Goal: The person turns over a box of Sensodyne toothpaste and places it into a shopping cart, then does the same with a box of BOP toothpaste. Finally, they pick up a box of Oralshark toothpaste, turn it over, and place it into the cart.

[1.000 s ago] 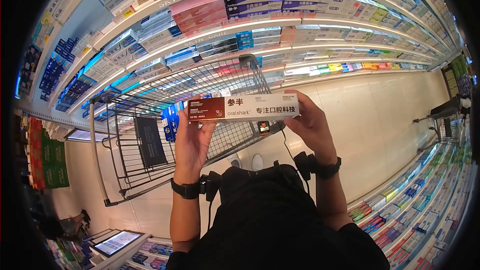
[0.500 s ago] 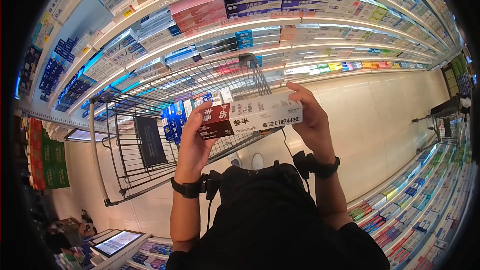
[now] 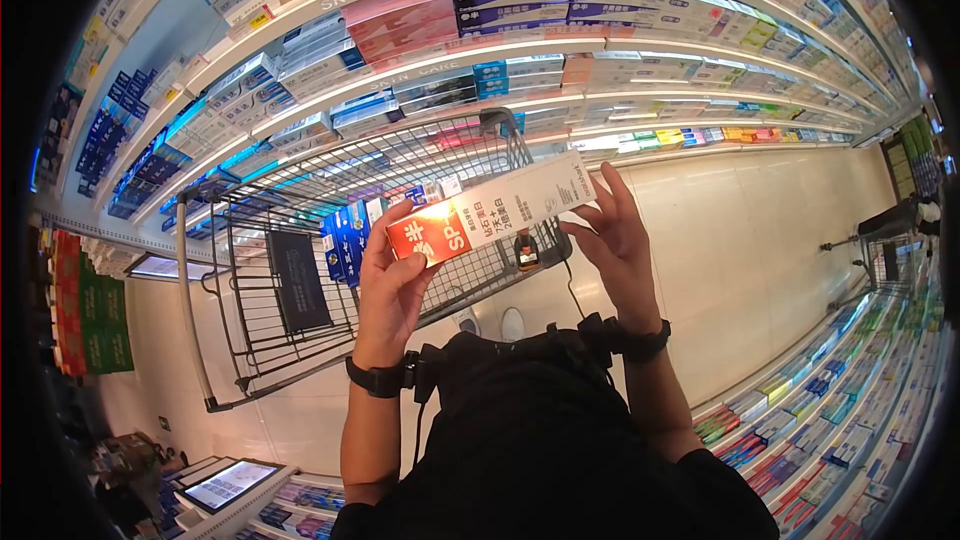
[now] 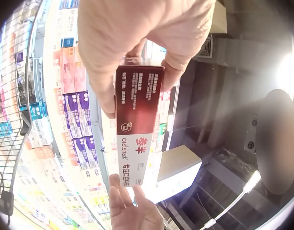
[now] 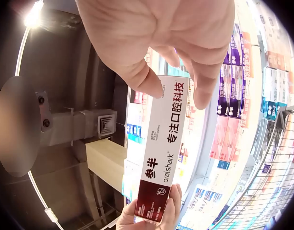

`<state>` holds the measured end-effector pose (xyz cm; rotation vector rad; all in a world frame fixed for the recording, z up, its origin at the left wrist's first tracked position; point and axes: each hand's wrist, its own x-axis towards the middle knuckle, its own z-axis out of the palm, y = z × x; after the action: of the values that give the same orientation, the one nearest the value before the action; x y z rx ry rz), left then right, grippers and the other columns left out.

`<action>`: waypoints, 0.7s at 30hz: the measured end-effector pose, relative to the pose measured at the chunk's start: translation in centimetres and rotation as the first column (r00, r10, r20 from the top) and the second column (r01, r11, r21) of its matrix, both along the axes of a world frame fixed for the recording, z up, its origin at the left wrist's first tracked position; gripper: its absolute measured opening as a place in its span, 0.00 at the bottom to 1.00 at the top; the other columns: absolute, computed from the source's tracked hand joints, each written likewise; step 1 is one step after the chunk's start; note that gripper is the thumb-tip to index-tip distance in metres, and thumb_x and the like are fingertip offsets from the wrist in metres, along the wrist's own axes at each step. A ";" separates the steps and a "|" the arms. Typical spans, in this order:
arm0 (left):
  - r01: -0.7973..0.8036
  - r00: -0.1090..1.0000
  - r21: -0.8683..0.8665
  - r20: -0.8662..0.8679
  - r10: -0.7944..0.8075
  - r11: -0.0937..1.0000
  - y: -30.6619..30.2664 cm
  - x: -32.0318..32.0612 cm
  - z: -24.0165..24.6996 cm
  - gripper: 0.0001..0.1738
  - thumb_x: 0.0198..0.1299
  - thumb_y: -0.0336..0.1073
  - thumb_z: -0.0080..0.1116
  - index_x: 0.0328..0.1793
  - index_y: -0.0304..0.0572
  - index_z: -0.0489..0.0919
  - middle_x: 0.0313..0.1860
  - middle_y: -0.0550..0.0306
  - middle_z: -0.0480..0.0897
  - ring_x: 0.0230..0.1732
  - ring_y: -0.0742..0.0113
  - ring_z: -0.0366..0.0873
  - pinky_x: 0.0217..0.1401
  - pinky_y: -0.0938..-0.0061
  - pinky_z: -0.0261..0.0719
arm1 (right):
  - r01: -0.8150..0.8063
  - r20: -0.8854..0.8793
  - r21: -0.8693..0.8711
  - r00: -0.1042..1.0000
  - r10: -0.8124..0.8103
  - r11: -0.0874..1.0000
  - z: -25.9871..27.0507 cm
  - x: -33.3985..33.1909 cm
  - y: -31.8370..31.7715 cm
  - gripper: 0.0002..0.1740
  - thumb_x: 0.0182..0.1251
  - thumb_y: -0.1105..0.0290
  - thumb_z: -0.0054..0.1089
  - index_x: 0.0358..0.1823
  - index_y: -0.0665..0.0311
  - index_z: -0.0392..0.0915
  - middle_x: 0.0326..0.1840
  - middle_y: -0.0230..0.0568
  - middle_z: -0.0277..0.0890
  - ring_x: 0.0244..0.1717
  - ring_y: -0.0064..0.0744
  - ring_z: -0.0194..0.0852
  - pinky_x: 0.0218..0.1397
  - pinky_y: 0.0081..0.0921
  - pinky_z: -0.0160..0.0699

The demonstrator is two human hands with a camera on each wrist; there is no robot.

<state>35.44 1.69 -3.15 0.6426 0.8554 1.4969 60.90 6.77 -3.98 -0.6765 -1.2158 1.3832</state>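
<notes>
Two hands: you hold both up in front of your chest, one at each end of a long toothpaste box (image 3: 490,208), above the shopping cart (image 3: 300,185).
Left hand (image 3: 390,280): your thumb and curled fingers pinch the red end of the box; the left wrist view shows the same grip from below, fingers (image 4: 103,91) wrapped along the dark red panel.
Right hand (image 3: 615,240): your fingers are spread and nearly straight at the white end. In the right wrist view your thumb (image 5: 141,79) lies against the box's edge; whether the other fingers press on it I cannot tell.
Box position: in the air, tilted, with the red end lower at your left and the white end higher at your right, printed faces turned toward you.
Cart: a wire basket standing on the pale floor (image 3: 760,240) just past your hands, with blue boxes (image 3: 345,240) stacked inside against its near wall.
Shelves (image 3: 420,65): lit rows of packaged goods curve behind the cart; one strip reads "SKIN CARE".
Wrists: a dark band with a mounted camera (image 3: 372,377) sits on each.
</notes>
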 end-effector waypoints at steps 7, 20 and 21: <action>-0.021 0.999 0.012 0.044 0.021 1.000 0.2 -0.5 0.1 0.36 0.54 0.29 0.64 0.69 0.41 0.63 0.61 0.49 0.72 0.64 0.57 0.72 0.67 0.64 0.75 | -0.134 -0.078 -0.225 0.990 0.120 0.965 -1.3 -1.3 0.1 0.37 0.68 0.79 0.54 0.76 0.65 0.47 0.64 0.51 0.68 0.61 0.38 0.73 0.57 0.31 0.79; 0.029 0.860 -0.135 -0.502 -0.094 0.990 -2.3 -1.9 -9.0 0.30 0.56 0.25 0.64 0.66 0.38 0.68 0.60 0.53 0.74 0.59 0.65 0.75 0.62 0.70 0.72 | -0.285 -0.068 -0.583 0.950 0.304 0.761 -7.2 -8.4 2.3 0.28 0.69 0.66 0.54 0.68 0.66 0.59 0.62 0.43 0.70 0.61 0.33 0.73 0.56 0.30 0.81; -0.019 0.747 -0.168 -0.658 -0.097 0.986 -3.2 -3.3 -10.3 0.30 0.56 0.29 0.65 0.65 0.36 0.69 0.60 0.50 0.75 0.60 0.58 0.75 0.62 0.66 0.72 | -0.276 0.009 -0.586 0.938 0.347 0.762 -8.7 -8.6 3.5 0.29 0.69 0.65 0.55 0.67 0.66 0.59 0.60 0.45 0.72 0.58 0.34 0.75 0.53 0.31 0.83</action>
<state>32.11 -1.49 -13.42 1.0947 1.4873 1.1300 52.28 10.29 -12.64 -1.0201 -1.0194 2.0643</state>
